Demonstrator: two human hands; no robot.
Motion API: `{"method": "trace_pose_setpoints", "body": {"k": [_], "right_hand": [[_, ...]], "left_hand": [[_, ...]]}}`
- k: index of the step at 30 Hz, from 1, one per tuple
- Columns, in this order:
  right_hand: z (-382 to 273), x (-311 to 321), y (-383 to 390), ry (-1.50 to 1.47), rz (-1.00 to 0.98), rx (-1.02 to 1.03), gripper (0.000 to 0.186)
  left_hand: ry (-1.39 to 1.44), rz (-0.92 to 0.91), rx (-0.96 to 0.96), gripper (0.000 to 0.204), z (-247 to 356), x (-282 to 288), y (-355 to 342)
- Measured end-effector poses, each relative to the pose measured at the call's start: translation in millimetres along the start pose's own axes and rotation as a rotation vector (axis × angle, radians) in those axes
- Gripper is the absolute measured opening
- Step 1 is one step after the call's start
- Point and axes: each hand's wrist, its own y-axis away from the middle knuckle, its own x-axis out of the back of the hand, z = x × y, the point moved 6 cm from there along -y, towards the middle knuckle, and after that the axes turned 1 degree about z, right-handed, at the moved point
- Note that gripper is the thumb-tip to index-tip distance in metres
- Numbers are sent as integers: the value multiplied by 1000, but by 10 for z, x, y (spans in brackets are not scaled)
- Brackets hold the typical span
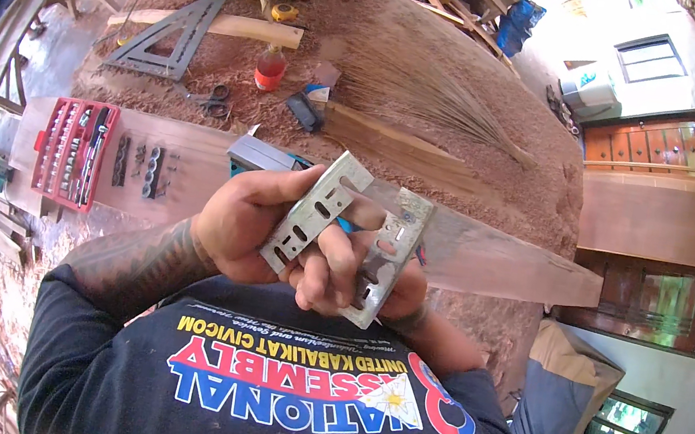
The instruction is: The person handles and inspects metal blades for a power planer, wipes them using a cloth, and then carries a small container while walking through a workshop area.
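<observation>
My left hand [245, 220] is closed on a flat, slotted metal planer blade [301, 233], gripping its left edge. A second, similar planer blade [397, 246] is tilted beside it, with my right hand [408, 292] closed round it. Curled fingers show in the gap between the two blades and partly behind them. Both blades are dull, with stains and several oblong slots, and are held up in front of my chest. Just beyond my left hand, a grey and blue power tool, probably a planer [263, 155], lies partly hidden.
A long wooden board [502, 256] runs across in front of me. On its left part are an open red socket set case [40, 160], dark metal parts [153, 172] and small screws [140, 159]. Beyond lie scissors [214, 101], a triangular square [181, 41], a bottle [269, 71] and a stick broom [469, 110] on sawdust.
</observation>
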Motion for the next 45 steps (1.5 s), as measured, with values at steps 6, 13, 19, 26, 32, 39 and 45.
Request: {"method": "trace_pose_setpoints", "body": {"k": [6, 13, 19, 26, 32, 39, 45], "right_hand": [[33, 19, -32, -257, -154, 64, 36], [-21, -20, -30, -200, -53, 113, 36], [33, -120, -66, -402, -126, -125, 30], [-60, -129, -80, -200, -90, -73, 35], [-301, -127, -62, 57, -8, -1, 41], [-329, -131, -70, 55, -37, 9, 44], [-345, -141, -87, 41, -64, 17, 45]], "left_hand": [[97, 96, 15, 73, 11, -6, 10], [-71, 66, -28, 74, 60, -25, -4], [-513, 546, -249, 48, 344, 129, 9], [-584, 437, -315, 25, 364, 115, 46], [-573, 371, -386, 25, 358, 73, 79], [-601, 326, -397, 23, 369, 34, 61], [-605, 331, -374, 22, 392, 26, 52]]}}
